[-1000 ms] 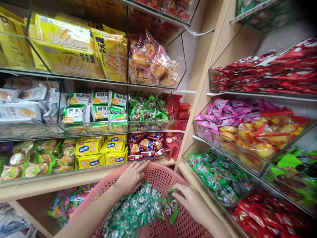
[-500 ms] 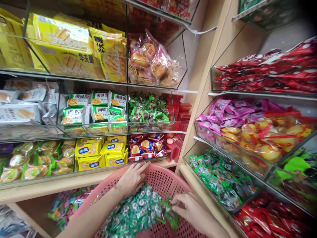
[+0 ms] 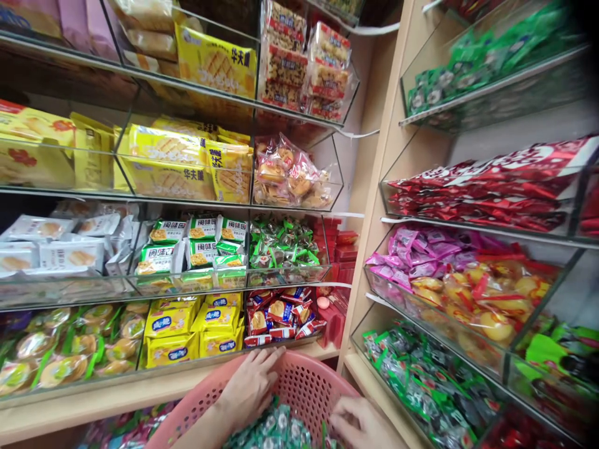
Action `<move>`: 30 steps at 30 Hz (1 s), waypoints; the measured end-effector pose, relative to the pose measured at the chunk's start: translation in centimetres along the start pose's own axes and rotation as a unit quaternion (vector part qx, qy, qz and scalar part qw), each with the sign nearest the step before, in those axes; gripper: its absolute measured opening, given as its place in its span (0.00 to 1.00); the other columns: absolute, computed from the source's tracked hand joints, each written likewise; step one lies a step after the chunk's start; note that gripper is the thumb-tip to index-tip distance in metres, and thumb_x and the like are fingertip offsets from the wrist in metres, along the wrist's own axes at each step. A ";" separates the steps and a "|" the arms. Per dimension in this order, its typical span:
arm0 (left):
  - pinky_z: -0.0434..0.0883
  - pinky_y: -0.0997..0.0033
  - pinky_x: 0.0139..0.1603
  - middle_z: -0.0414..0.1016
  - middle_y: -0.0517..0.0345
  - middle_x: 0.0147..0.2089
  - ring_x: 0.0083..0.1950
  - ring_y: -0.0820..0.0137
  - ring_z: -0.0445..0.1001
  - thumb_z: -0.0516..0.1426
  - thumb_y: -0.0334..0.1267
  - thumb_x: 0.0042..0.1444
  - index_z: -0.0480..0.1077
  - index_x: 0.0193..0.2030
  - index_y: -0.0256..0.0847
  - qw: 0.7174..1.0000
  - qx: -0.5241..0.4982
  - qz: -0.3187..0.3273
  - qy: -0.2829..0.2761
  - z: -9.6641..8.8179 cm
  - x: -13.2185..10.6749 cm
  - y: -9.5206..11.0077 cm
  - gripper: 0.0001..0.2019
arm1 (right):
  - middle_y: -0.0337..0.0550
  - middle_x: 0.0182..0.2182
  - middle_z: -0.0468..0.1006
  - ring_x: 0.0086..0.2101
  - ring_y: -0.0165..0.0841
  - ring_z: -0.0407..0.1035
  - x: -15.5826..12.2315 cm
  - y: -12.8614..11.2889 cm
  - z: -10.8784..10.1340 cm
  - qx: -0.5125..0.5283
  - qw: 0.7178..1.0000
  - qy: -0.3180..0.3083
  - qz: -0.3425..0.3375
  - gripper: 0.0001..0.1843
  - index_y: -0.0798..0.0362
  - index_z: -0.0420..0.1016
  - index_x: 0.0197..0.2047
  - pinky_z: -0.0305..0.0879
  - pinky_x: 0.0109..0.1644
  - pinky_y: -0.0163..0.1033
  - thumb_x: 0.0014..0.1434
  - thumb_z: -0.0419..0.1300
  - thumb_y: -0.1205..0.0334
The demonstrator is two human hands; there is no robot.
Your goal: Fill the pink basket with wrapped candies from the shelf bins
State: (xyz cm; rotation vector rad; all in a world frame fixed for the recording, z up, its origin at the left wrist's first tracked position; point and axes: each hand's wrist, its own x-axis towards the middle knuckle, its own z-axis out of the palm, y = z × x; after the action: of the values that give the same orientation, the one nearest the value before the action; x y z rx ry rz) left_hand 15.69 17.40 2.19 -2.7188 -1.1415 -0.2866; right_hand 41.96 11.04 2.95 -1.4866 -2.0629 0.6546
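Before the shelves [image 3: 107, 400], the basket [image 3: 316, 386] opens upward.

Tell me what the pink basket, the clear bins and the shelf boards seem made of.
Pink basket: probably moulded plastic, satin, judging by its regular small holes. Clear bins: glossy acrylic or glass, since packets show through. Shelf boards: fairly matte, perhaps wood or laminate, from their pale tan colour.

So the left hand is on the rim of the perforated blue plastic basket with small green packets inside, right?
Not quite: in the head view, the perforated plastic basket is pink; the left hand is on its rim, with small green packets inside.
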 end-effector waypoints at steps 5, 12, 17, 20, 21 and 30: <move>0.54 0.51 0.63 0.49 0.52 0.70 0.66 0.55 0.54 0.56 0.38 0.54 0.71 0.40 0.39 1.000 -0.004 0.001 0.002 0.2 -0.1 -0.2 0.08 | 0.38 0.24 0.75 0.26 0.32 0.68 3.8 -5.4 -5.2 0.063 0.990 0.102 -0.072 0.16 0.52 0.73 0.30 0.62 0.32 0.35 0.59 0.50 0.52; 0.56 0.51 0.64 0.47 0.52 0.71 0.66 0.54 0.54 0.56 0.42 0.53 0.72 0.40 0.39 1.000 -0.004 0.003 -0.013 -0.5 -0.2 0.0 0.11 | 0.44 0.32 0.78 0.33 0.36 0.71 12.9 -13.5 -11.2 0.015 0.937 0.328 -0.123 0.15 0.53 0.75 0.30 0.62 0.38 0.37 0.54 0.56 0.50; 0.59 0.53 0.63 0.49 0.59 0.70 0.65 0.56 0.58 0.59 0.37 0.47 0.73 0.39 0.46 1.000 -0.004 -0.012 0.002 -0.7 -0.3 0.3 0.10 | 0.47 0.32 0.79 0.36 0.40 0.71 16.6 -16.2 -11.5 -0.072 0.941 0.328 -0.039 0.17 0.51 0.76 0.26 0.60 0.36 0.38 0.52 0.56 0.46; 0.58 0.53 0.63 0.49 0.61 0.70 0.65 0.57 0.57 0.58 0.38 0.49 0.73 0.39 0.47 1.000 -0.005 -0.004 0.020 -0.5 -0.5 0.1 0.10 | 0.46 0.26 0.78 0.32 0.39 0.72 17.6 -16.5 -11.0 -0.064 0.950 0.306 0.009 0.17 0.51 0.73 0.21 0.58 0.32 0.38 0.51 0.57 0.49; 0.58 0.54 0.63 0.48 0.61 0.70 0.65 0.57 0.57 0.57 0.39 0.50 0.73 0.39 0.47 1.000 -0.004 -0.001 0.025 -0.4 -0.6 0.0 0.09 | 0.45 0.23 0.77 0.30 0.38 0.71 17.9 -16.4 -10.8 -0.059 0.951 0.303 0.011 0.16 0.51 0.72 0.19 0.57 0.31 0.37 0.51 0.57 0.50; 0.57 0.53 0.64 0.46 0.59 0.71 0.66 0.57 0.55 0.55 0.41 0.51 0.73 0.41 0.46 0.999 -0.020 0.011 0.024 -0.2 -0.9 -0.4 0.11 | 0.41 0.13 0.70 0.21 0.34 0.70 18.8 -15.0 -10.8 0.017 0.932 0.362 -0.025 0.17 0.52 0.71 0.16 0.59 0.29 0.34 0.51 0.54 0.53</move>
State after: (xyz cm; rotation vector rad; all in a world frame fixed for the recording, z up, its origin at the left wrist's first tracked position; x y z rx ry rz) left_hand 14.78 17.06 2.19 -2.7413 -1.1037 -0.3730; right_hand 33.25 25.63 23.13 -1.3711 -1.4924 0.0786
